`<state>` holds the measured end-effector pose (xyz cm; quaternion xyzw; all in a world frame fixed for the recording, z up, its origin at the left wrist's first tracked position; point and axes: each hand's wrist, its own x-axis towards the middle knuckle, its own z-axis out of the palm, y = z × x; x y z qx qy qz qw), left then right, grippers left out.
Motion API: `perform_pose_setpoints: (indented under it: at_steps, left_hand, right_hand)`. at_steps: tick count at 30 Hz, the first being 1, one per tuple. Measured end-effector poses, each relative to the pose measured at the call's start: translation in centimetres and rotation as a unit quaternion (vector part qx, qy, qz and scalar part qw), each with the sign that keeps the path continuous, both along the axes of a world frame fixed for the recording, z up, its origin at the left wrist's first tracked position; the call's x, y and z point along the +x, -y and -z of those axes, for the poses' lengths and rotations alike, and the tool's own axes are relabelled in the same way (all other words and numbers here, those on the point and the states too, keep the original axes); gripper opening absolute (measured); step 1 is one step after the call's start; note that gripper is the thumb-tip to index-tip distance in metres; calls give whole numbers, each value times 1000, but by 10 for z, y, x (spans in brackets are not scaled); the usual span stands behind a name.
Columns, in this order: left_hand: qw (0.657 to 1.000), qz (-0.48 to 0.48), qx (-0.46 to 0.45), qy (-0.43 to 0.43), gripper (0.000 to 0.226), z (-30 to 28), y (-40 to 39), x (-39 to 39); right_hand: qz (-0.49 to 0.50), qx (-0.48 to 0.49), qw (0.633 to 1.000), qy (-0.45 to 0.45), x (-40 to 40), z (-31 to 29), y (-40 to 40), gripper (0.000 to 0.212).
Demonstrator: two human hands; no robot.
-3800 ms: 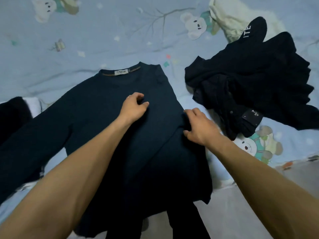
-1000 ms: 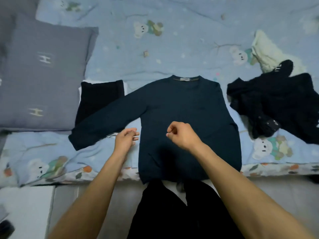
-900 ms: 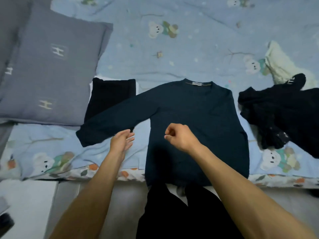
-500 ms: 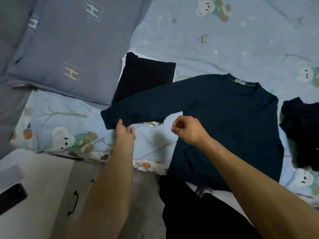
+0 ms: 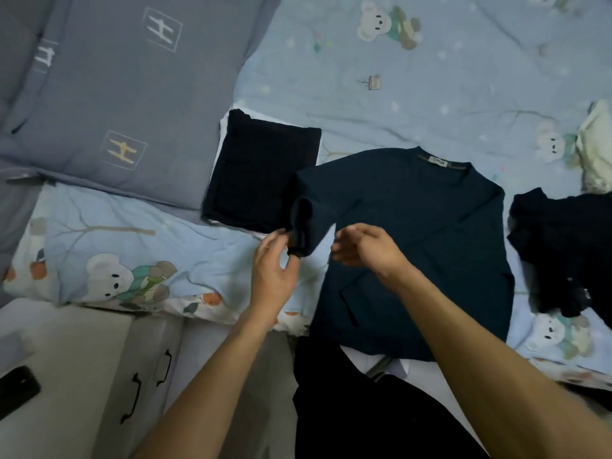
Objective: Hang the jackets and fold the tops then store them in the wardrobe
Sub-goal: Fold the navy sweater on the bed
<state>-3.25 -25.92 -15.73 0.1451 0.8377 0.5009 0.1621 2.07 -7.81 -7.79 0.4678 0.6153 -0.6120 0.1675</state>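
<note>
**Folding the dark teal top, sleeve in hand**

Pinching the cuff of the dark teal long-sleeved knit top (image 5: pixel 414 233) is the left hand (image 5: pixel 273 276), thumb and fingertips closed on the end of the sleeve, which is lifted and bent back toward the body of the top. The right hand (image 5: pixel 367 250) hovers just beside it with loosely curled fingers and holds nothing as far as I can see; it's a bit blurred.

Stuff around: a folded black garment (image 5: pixel 261 173) sits just left of the top, and the raised sleeve overlaps its right edge. Right of the top there's a crumpled black jacket pile (image 5: pixel 563 246), with a cream fabric bundle (image 5: pixel 596 150) behind it at the frame edge. A grey quilted pillow with H marks (image 5: pixel 116 94) lies far left. Everything rests on a light blue bedsheet with cartoon bears (image 5: pixel 397 77). A black phone (image 5: pixel 16 390) lies on a pale surface at the bottom left.

The top lies flat, front up, collar and label pointing away from the person and hem at the near bed edge, so its long axis runs near to far.
</note>
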Motion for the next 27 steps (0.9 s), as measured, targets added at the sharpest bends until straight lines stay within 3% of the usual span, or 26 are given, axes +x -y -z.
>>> perform_pose_setpoints:
  at_steps: [3, 4, 6, 8, 9, 13, 19, 24, 27]
  left_hand:
    - [970, 146, 21, -194, 29, -11, -17, 13]
    - [956, 175, 26, -235, 27, -13, -22, 15]
    - [938, 201, 40, -279, 25, -23, -36, 27]
    - [942, 205, 31, -265, 28, -22, -35, 31]
    - [946, 216, 21, -242, 32, -24, -43, 39]
    - [936, 293, -107, -166, 45, -10, -77, 60]
    - [897, 379, -182, -140, 25, 1, -143, 118]
    - [879, 404, -204, -153, 22, 2, -178, 172]
    - [858, 428, -261, -112, 22, 8, -198, 220]
  right_hand:
    - [60, -114, 990, 53, 19, -18, -22, 68]
    - [57, -140, 986, 66, 26, -24, -29, 70]
    - [28, -116, 990, 81, 47, -36, -44, 46]
    - [-24, -52, 995, 83, 57, -39, -49, 15]
    - [-23, -37, 996, 75, 72, -41, -57, 12]
    - [94, -61, 993, 23, 123, -48, -78, 23]
    - [159, 57, 986, 3, 214, -30, -116, 36]
    - [221, 112, 969, 5, 288, 1, -149, 28]
    - [258, 115, 958, 47, 346, 33, -168, 22]
